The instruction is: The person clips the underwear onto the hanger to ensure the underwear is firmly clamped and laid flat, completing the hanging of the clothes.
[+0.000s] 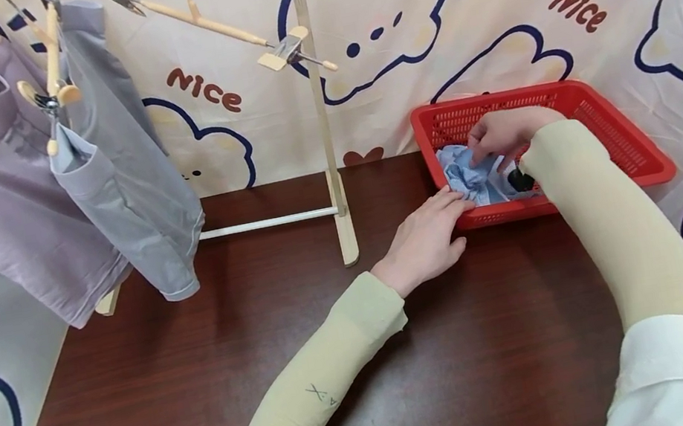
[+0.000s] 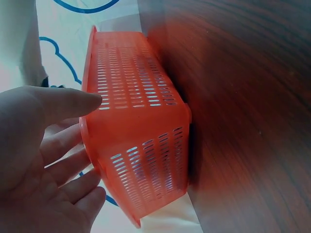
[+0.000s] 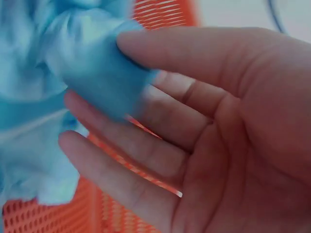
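Note:
The red plastic basket (image 1: 504,213) sits at the back right of the table, with light blue cloth (image 1: 467,177) crumpled in its left part. Inside it, my right hand (image 1: 507,132) pinches a fold of that cloth between thumb and forefinger; its other fingers are spread, as the right wrist view shows. What kind of garment the cloth is, I cannot tell. My left hand (image 1: 423,237) is at the basket's near left corner, fingers fairly straight and touching the rim. Its thumb (image 2: 87,100) lies in front of the basket's outer wall in the left wrist view.
A wooden rack's upright (image 1: 320,96) stands left of the basket. Lavender shorts (image 1: 26,190) and a grey garment (image 1: 116,160) hang from clip hangers at the left. Another clip hanger (image 1: 201,21) is bare. A small black object (image 1: 520,179) lies in the basket.

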The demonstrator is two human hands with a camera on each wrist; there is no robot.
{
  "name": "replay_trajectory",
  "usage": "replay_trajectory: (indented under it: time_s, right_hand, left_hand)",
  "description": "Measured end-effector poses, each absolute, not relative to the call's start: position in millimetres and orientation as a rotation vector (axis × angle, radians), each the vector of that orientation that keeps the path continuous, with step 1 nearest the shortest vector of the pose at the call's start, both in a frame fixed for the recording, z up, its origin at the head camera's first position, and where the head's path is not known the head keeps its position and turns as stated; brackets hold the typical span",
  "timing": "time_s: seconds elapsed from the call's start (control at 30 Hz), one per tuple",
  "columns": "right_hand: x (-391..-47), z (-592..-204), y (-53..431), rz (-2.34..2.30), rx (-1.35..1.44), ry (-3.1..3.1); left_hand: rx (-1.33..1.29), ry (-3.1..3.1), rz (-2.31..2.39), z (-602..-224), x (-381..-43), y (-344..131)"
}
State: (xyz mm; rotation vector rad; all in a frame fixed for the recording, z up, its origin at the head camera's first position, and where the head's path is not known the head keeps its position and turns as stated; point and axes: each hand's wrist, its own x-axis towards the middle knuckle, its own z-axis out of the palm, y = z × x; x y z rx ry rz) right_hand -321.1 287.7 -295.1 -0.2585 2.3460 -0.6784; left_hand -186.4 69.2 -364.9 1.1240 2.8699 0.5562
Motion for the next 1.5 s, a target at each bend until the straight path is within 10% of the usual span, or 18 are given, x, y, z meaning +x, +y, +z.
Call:
replay_trajectory:
  time_s: [1.5]
  right_hand:
    - [-170.3, -190.0, 198.6, -1.015, -1.299, 2.505]
  left_hand:
    - [1.327, 2.824, 1.434, -354.0, -194.6, 27.1]
